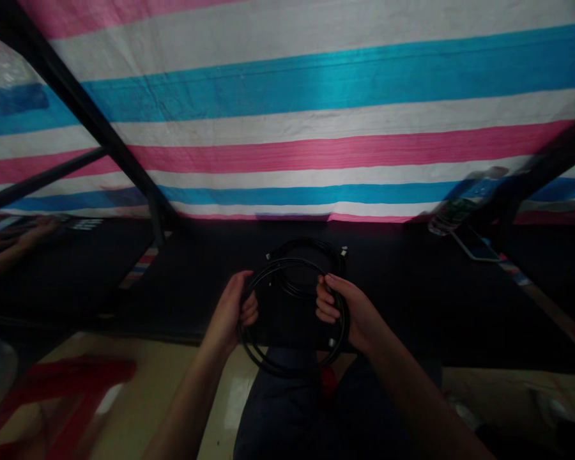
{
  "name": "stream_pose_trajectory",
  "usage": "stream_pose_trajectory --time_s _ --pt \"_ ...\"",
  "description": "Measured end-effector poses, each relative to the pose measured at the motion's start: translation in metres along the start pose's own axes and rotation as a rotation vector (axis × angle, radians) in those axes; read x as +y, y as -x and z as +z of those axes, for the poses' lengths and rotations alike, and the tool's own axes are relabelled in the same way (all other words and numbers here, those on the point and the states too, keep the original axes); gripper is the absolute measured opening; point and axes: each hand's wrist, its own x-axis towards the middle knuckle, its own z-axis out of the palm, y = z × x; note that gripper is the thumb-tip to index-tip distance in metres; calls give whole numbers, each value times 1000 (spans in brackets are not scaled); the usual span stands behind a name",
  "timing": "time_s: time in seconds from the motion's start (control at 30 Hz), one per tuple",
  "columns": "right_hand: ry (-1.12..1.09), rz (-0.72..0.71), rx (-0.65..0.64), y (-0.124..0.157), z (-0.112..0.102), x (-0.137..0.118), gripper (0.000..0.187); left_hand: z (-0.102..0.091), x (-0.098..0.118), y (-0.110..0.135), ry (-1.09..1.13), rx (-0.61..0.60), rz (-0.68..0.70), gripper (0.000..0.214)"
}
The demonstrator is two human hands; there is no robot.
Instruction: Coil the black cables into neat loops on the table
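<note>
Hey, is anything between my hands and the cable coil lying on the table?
Only the held coil: your left hand and right hand grip its sides, and its upper arc overlaps the table coil in this view. Nothing else visible stands between.

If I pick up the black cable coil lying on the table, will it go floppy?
Probably a bit: the lying cable coil looks like thin loops. It may be springy too, since the held coil looks round. It likely won't roll, because it lies flat.
</note>
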Motion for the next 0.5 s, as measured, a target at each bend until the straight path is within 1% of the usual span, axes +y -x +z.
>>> stream_pose_trajectory --time_s 0.1,0.17,0.23,0.3,0.33,0.4,0.5 --pt "-10 -30 -15 -13 10 -7 18 0 -9 3 -49 2 1 50" --pt "-15 -39 -2 -21 14 -6 20 -3 -10 5 -40 4 -7 51" --pt "2 -54 14 -28 15 1 22 -9 -7 4 -18 24 7 52" --pt "59 -72 46 -33 15 15 26 -18 -1 1 13 66 43 52" --pt "95 -78 66 -35 15 24 31 -24 3 -3 27 94 68 51" --pt "149 -102 103 -41 16 43 47 -35 11 -11 24 137 108 50" --pt "208 -217 161 -55 18 62 72 -54 26 -28 -95 153 128 46"
